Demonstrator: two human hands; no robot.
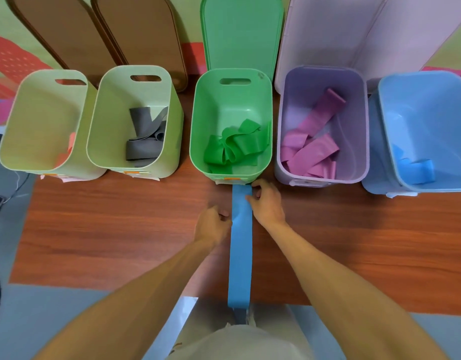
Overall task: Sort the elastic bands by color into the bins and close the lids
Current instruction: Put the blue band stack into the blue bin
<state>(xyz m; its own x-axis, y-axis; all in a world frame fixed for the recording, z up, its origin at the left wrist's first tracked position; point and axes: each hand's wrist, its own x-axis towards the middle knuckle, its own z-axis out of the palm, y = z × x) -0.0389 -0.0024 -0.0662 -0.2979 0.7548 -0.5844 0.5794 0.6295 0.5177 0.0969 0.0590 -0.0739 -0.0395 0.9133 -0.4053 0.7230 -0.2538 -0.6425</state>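
A long blue elastic band lies stretched on the wooden table from the green bin toward me, its near end hanging over the table's front edge. My right hand pinches its far end by the right edge. My left hand grips its left edge a little nearer. Five open bins stand in a row: a pale green bin with an orange band, a second pale green bin with grey bands, a green bin with green bands, a purple bin with pink bands, a blue bin with a blue band.
Lids lean upright behind the bins: two brown lids, a green lid and pale pink lids. The wooden table ends just in front of me. Red perforated plastic sits at the far left.
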